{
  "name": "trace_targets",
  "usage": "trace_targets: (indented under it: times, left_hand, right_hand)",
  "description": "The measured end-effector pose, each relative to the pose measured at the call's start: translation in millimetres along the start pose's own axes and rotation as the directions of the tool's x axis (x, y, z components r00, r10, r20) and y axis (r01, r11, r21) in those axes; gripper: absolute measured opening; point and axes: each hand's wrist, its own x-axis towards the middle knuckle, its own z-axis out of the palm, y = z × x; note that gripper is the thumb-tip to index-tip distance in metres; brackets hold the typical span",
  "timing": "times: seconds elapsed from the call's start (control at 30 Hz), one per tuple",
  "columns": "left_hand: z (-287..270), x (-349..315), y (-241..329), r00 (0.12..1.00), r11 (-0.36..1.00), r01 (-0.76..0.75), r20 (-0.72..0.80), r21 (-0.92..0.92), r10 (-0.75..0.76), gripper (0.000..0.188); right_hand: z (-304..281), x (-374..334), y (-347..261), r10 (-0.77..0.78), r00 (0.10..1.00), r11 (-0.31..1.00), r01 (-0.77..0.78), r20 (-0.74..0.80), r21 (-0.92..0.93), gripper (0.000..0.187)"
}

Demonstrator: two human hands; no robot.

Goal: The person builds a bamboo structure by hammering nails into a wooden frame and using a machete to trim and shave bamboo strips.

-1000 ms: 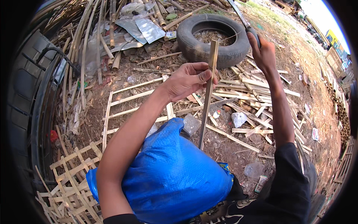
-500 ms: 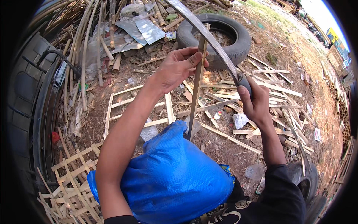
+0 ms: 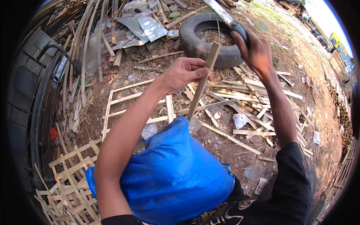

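My left hand (image 3: 185,76) is closed round the upper part of a flat bamboo strip (image 3: 199,93), thumb against its near face. The strip stands nearly upright and leans slightly right; its lower end goes out of sight behind the blue plastic sheet (image 3: 172,168) over my lap. Higher and to the right, my right hand (image 3: 258,52) grips the dark handle of a machete (image 3: 221,12). Its blade points up and left, apart from the strip, and the far end is cut off by the picture's upper edge.
A tyre (image 3: 193,45) lies just beyond the strip. Loose split bamboo pieces (image 3: 258,93) are scattered on the ground to the right. Woven bamboo lattice (image 3: 73,180) lies at the lower left, below a dark metal frame (image 3: 33,112). Bamboo poles (image 3: 87,48) are piled at the far left.
My right hand has risen and moved away from me, lifting the machete clear of the strip's top. The strip, still in my left hand, now leans more to the right.
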Motion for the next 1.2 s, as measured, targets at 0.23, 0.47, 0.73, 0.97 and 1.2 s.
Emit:
trace_targets:
  times: [0.23, 0.47, 0.73, 0.97, 1.2]
  left_hand:
    - [-24, -13, 11, 0.989, 0.995, 0.026, -0.148, 0.092, -0.013, 0.035]
    - [-23, 1, 28, 0.976, 0.996, -0.061, -0.205, 0.067, 0.074, 0.029]
    - [6, 7, 22, 0.996, 0.993, -0.085, -0.041, -0.087, 0.082, 0.031]
    - [-1, -3, 15, 0.989, 0.935, -0.042, 0.118, -0.353, 0.089, 0.026]
    - [-2, -3, 17, 0.955, 0.805, -0.030, 0.221, -0.592, 0.198, 0.009]
  right_hand:
    - [-28, 39, 63, 0.467, 0.858, 0.874, -0.411, -0.214, 0.261, 0.071]
    - [-25, -94, -14, 0.286, 0.958, 0.810, -0.227, -0.027, 0.540, 0.042]
    - [-13, -110, -29, -0.062, 0.995, 0.967, 0.039, 0.083, 0.251, 0.035]
    - [-15, -92, -14, -0.279, 0.960, 0.950, 0.272, 0.028, 0.156, 0.040]
    - [-26, -48, -16, -0.449, 0.893, 0.893, 0.449, 0.035, 0.011, 0.047]
